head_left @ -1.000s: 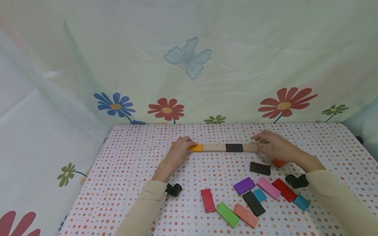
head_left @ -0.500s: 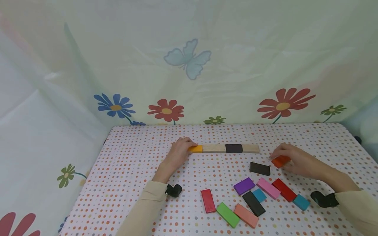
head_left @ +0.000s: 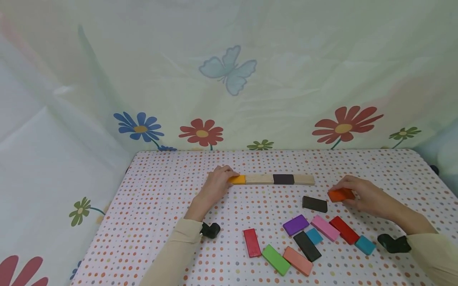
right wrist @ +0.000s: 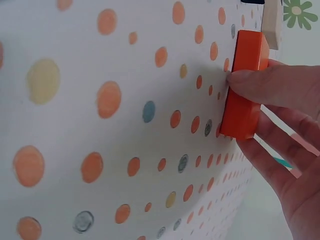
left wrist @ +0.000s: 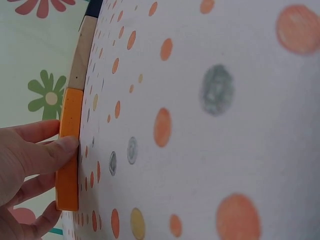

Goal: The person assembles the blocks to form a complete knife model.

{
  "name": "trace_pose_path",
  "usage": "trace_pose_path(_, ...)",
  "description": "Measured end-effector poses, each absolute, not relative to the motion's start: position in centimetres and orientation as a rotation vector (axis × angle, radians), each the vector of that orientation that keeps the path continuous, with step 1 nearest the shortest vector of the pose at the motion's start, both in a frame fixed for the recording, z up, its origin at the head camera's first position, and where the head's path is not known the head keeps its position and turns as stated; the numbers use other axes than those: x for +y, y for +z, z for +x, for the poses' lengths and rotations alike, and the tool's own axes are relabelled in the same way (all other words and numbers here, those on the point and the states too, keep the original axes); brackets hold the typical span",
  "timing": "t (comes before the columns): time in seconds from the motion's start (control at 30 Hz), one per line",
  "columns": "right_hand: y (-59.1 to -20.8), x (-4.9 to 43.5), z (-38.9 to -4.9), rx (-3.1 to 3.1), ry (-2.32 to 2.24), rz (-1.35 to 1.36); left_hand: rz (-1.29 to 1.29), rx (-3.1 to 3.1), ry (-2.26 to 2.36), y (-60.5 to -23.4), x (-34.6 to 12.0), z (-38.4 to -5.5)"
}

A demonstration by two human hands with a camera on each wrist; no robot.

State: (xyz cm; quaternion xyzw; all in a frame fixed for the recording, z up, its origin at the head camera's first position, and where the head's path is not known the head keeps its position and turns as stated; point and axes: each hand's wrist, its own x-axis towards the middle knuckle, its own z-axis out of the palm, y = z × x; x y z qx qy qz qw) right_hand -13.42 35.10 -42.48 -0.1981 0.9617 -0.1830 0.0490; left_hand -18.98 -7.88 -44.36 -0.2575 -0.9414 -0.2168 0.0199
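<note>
A row of blocks lies end to end across the far part of the table: a yellow-orange block [left wrist: 70, 112] at the left, then a plain wooden block [head_left: 259, 179], a black block [head_left: 283, 179] and another plain wooden block [head_left: 303, 180]. My left hand [head_left: 216, 183] grips the yellow-orange block, thumb on its near side and fingers behind. To the right of the row, my right hand [head_left: 365, 195] holds an orange-red block [right wrist: 246, 85] between thumb and fingers, close over the cloth. A gap separates this block from the row's right end.
A loose dark block [head_left: 315, 204] lies just in front of the row. Nearer me are scattered several coloured blocks, among them purple [head_left: 295, 225], pink [head_left: 325, 228], red [head_left: 344, 230], green [head_left: 276, 260] and salmon [head_left: 298, 261]. A dotted cloth [head_left: 161, 238] covers the table; a flowered curtain hangs behind.
My right hand has left the row's right end, moved right and toward me, and taken hold of the orange-red block, which has turned slightly. My left hand stays on the yellow-orange block.
</note>
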Motion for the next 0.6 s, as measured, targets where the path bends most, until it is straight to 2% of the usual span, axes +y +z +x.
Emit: trace_pose_path(0.6, -42.13, 35.13, -14.04, 2.936, -0.595, -0.656, -0.789, -2.934, -0.670, -44.47, -8.01, -18.97)
